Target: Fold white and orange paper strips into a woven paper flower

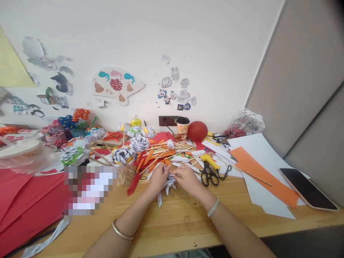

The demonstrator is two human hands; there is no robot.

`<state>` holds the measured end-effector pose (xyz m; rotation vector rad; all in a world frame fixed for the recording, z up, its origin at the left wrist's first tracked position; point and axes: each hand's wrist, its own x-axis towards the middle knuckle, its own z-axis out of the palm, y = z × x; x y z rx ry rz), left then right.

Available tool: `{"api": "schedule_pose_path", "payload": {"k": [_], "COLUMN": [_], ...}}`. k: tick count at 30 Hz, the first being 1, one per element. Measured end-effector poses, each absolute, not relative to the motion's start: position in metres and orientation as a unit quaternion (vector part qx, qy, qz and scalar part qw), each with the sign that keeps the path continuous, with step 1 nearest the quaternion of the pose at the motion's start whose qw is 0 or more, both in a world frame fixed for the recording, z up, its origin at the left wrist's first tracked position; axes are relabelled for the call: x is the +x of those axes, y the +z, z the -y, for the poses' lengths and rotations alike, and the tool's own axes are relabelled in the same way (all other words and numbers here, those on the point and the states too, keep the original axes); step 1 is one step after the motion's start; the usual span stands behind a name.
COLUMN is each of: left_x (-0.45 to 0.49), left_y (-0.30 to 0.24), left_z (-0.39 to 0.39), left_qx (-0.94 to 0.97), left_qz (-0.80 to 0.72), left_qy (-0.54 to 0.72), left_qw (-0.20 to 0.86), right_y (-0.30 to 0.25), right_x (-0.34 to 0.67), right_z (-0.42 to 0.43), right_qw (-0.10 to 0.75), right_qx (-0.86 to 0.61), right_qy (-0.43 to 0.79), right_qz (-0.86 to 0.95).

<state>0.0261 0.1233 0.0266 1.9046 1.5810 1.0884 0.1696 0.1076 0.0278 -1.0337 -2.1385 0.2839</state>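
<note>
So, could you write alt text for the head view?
A person's left hand and right hand hold folded white paper over a wooden table. Beyond lie paper flowers, sticks and a red balloon; scissors and a phone lie to the right.

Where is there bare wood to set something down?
Bare desk shows on the near side of the left hand and right hand, between the forearms; also right of the right forearm, below the scissors and left of the white sheet. Beyond the hands, wooden sticks, orange strips and paper flowers crowd it.
</note>
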Motion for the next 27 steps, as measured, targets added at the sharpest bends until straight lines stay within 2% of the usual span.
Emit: {"api": "schedule_pose_path", "payload": {"k": [10, 19, 27], "left_x": [0.024, 0.02, 0.022], "left_y": [0.026, 0.024, 0.019], "left_z": [-0.124, -0.127, -0.127], "left_qx": [0.67, 0.651, 0.636], "left_qz": [-0.572, -0.568, -0.59], "left_qy": [0.422, 0.449, 0.456], "left_qw": [0.212, 0.227, 0.199], "right_y": [0.031, 0.037, 0.03], "right_x": [0.171, 0.167, 0.157], "right_z": [-0.102, -0.094, -0.094], "right_qw": [0.353, 0.339, 0.35], "right_qx": [-0.38, -0.411, -0.421], "right_qy": [0.043, 0.131, 0.088], "right_qz": [0.854, 0.836, 0.832]}}
